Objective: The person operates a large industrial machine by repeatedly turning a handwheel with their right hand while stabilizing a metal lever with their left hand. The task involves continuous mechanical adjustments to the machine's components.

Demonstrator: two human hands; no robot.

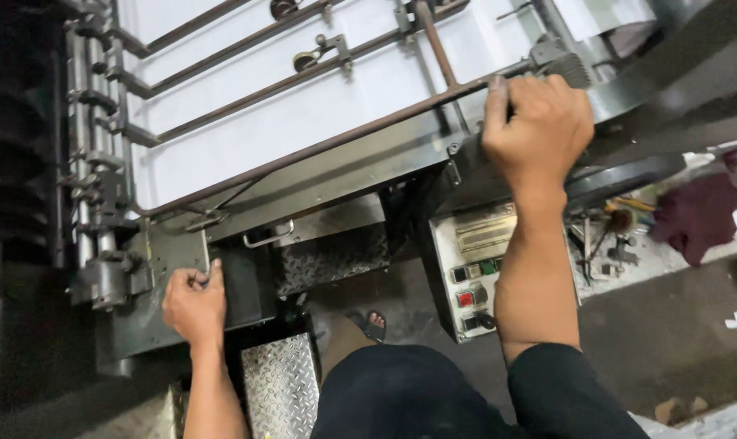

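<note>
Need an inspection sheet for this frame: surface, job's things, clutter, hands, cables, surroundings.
Surface: white sheet bed under rusty rods.
Job's things: rod end by a ribbed knob; grey side plate.
Clutter: tools and maroon cloth on a side shelf.
Hands: right hand closed on the rod; left hand curled against the side plate.
Cables: nothing seen.
Surroundings: control box with coloured buttons, checker-plate step, sandalled foot.

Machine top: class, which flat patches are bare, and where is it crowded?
The white sheet lies bare between the rusty rods. The tread-plate step by the left hand is bare. The shelf beside the right hand's forearm is crowded.
</note>
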